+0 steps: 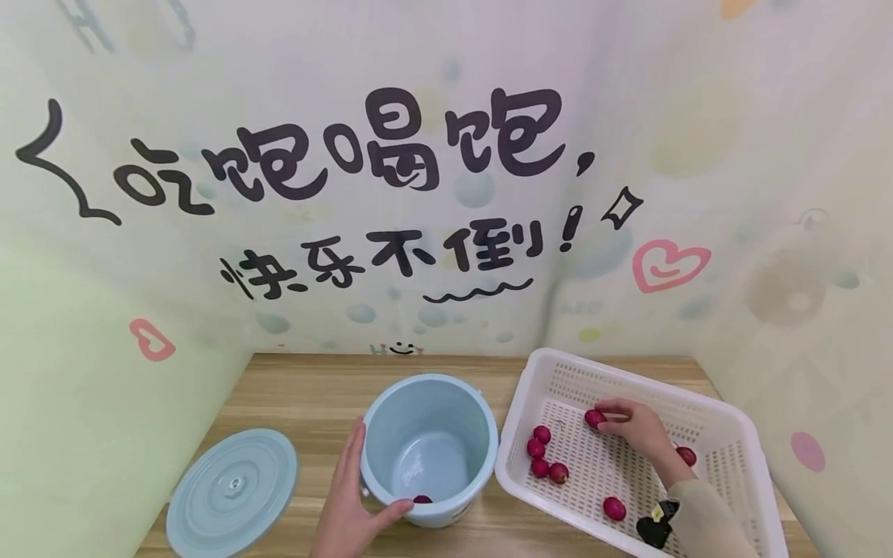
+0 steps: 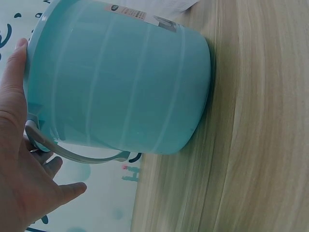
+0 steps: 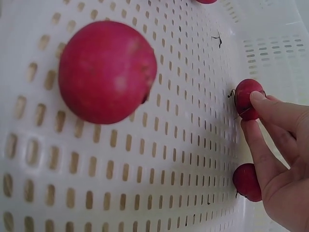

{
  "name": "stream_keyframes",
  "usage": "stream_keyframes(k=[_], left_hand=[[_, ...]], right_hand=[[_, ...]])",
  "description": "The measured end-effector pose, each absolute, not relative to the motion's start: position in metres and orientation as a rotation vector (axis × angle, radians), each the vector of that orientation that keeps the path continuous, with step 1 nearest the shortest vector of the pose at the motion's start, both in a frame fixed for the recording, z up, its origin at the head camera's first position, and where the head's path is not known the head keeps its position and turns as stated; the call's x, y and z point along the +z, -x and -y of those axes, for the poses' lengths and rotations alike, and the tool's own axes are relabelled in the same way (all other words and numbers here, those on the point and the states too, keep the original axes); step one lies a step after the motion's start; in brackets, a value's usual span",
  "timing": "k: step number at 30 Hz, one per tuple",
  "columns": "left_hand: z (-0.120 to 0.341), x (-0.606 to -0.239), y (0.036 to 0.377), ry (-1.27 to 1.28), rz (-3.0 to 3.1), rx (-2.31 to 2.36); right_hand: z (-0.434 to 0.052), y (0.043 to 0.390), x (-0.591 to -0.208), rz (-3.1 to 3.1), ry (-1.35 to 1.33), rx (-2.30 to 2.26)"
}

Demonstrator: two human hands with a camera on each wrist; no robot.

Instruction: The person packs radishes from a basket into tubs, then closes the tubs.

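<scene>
My left hand (image 1: 363, 480) lies flat against the left side of a light blue plastic bucket (image 1: 429, 434), thumb along its near rim. In the left wrist view the palm (image 2: 19, 145) presses the bucket wall (image 2: 120, 82) above its grey handle (image 2: 72, 154). One red radish (image 1: 422, 500) lies inside the bucket. My right hand (image 1: 605, 420) reaches into a white perforated basket (image 1: 698, 422) and pinches a red radish (image 1: 594, 418) between thumb and forefinger; the right wrist view shows this radish (image 3: 247, 96) at the fingertips (image 3: 260, 99).
Several more radishes lie loose in the basket, among them a cluster (image 1: 540, 457) at its left and a big one (image 3: 107, 71) near the wrist camera. The bucket's lid (image 1: 233, 492) lies on the wooden table (image 1: 314, 395) at the left. Walls close in the table on three sides.
</scene>
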State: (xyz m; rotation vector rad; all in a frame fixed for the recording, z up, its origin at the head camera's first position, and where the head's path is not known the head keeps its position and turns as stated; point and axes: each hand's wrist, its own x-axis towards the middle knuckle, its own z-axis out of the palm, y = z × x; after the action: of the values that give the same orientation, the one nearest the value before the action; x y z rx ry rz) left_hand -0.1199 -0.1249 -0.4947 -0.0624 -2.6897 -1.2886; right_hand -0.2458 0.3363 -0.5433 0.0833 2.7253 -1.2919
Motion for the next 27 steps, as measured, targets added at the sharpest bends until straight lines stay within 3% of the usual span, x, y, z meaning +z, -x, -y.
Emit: stream_keyframes(k=[27], left_hand=[[0.1264,-0.4936,0.1194,0.068,2.692,-1.311]], right_hand=[[-0.3321,0.248,-0.55,-2.79,-0.059,-1.173]])
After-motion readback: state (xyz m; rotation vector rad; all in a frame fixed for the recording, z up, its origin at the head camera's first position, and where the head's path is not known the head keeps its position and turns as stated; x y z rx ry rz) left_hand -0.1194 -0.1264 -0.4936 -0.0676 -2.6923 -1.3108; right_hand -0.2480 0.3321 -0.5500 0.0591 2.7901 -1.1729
